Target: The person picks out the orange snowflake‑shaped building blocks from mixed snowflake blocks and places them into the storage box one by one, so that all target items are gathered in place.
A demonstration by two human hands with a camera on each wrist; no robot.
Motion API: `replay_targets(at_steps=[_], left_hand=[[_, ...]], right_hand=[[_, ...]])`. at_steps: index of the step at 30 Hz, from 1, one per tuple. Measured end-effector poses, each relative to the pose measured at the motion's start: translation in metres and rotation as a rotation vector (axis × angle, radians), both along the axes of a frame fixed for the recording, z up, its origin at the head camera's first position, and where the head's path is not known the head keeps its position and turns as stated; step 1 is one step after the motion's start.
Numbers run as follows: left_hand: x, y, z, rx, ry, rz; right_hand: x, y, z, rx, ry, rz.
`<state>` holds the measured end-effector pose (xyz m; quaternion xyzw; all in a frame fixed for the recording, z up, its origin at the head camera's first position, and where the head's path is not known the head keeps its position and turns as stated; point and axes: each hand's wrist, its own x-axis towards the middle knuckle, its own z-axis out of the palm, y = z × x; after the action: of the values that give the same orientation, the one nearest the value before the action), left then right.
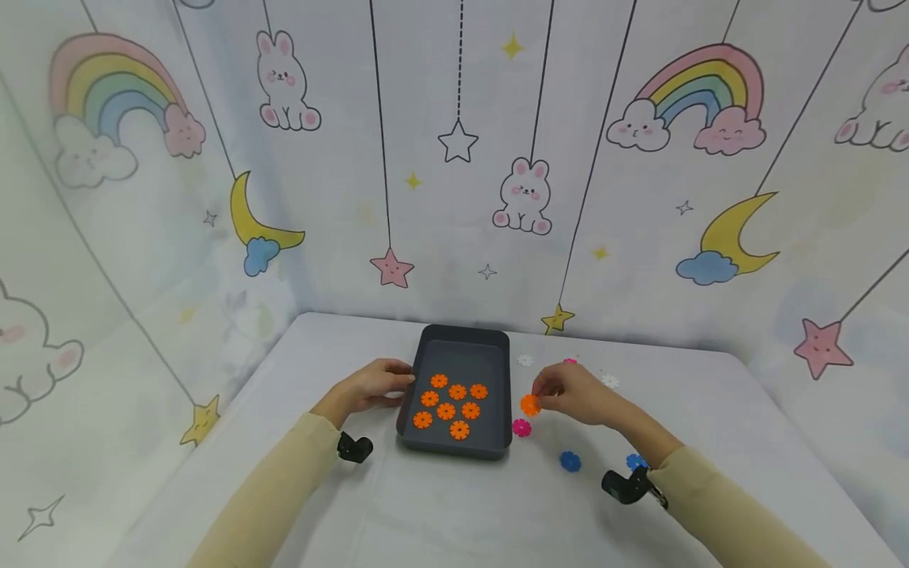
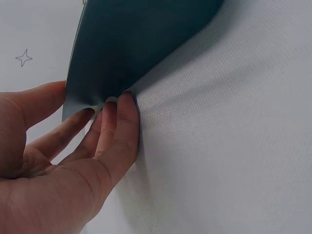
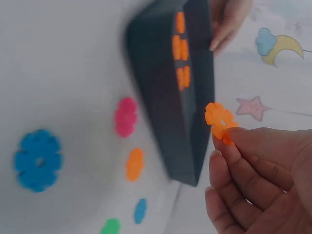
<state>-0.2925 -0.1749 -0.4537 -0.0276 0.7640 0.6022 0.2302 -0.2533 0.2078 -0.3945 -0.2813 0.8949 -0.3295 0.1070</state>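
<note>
A dark grey rectangular tray point(image 1: 460, 353) stands on the white table with several orange flower-shaped discs point(image 1: 446, 411) lying flat in its nearer half. At the tray's left side, my left hand point(image 1: 371, 383) holds the edge. Its thumb lies at the rim and its curled fingers rest against the outer wall low down, as the left wrist view shows. My right hand point(image 1: 578, 392) pinches one orange flower-shaped disc point(image 3: 220, 122) between thumb and fingers, just outside the tray's right wall. Beneath it on the table lies a pink disc point(image 1: 521, 427) beside the tray.
Right of the tray lie blue discs point(image 1: 570, 461), white discs point(image 1: 610, 381) and another pink one. The right wrist view also shows a loose orange disc point(image 3: 135, 165) and a green disc point(image 3: 111, 226). A patterned curtain point(image 1: 454, 197) hangs behind the table.
</note>
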Motion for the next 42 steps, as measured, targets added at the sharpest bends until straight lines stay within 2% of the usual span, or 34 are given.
replay_targets(at_steps=[4,9,17,30,38,42], left_hand=[[0.0,0.0,-0.001,0.0,0.005,-0.001],[0.001,-0.001,-0.001,0.001,0.005,0.004],[0.002,0.0,0.0,-0.006,0.003,0.005],[0.003,0.001,-0.001,0.006,0.029,0.001],[0.003,0.001,0.0,0.0,0.031,-0.004],[0.003,0.002,-0.001,-0.007,0.026,0.006]], right_hand=[[-0.011,-0.014,0.012,-0.008,0.023,0.001],[-0.024,-0.036,0.022,-0.05,0.006,-0.069],[-0.046,-0.072,0.027,-0.12,-0.028,-0.133],[-0.073,-0.108,0.007,-0.174,-0.127,-0.316],[-0.083,-0.118,-0.012,-0.147,-0.149,-0.377],[-0.087,-0.122,-0.02,-0.127,-0.196,-0.398]])
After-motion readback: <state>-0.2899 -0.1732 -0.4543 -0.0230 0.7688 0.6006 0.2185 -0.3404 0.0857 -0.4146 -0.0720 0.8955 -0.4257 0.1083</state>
